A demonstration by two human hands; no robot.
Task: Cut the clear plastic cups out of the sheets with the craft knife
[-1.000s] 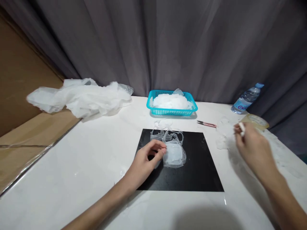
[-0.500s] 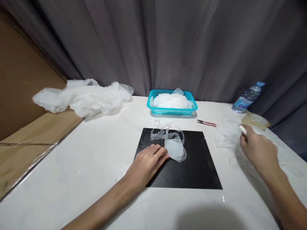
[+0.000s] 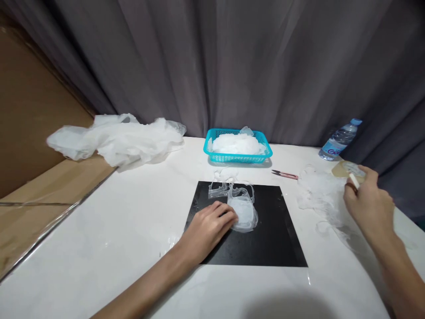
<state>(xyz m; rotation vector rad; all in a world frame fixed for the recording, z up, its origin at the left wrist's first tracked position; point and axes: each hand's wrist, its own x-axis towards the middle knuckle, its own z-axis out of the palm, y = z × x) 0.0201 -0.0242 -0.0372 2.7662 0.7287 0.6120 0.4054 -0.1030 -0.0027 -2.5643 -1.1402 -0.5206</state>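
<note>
My left hand [image 3: 212,226] rests on the black mat [image 3: 272,239], its closed fingertips pressing the left edge of a translucent white piece [image 3: 244,212]. Thin cut-out film [image 3: 219,188] lies at the mat's top edge, against that piece. On the right, my right hand [image 3: 370,204] is closed around a small white stick-like tool [image 3: 354,180], held up beside a yellowish round container [image 3: 345,169]. Part of the container is hidden behind the fingers.
A blue basket [image 3: 237,158] of white pieces stands behind the mat. Small red-handled snips [image 3: 284,175], film scraps [image 3: 320,190] and a water bottle [image 3: 338,141] are at right. White film [image 3: 133,139] is heaped at back left, near cardboard [image 3: 56,177].
My right hand has moved right with the white tool, closer to the yellowish container. My left hand has shifted slightly right over the edge of the translucent piece. The view has tilted a little.
</note>
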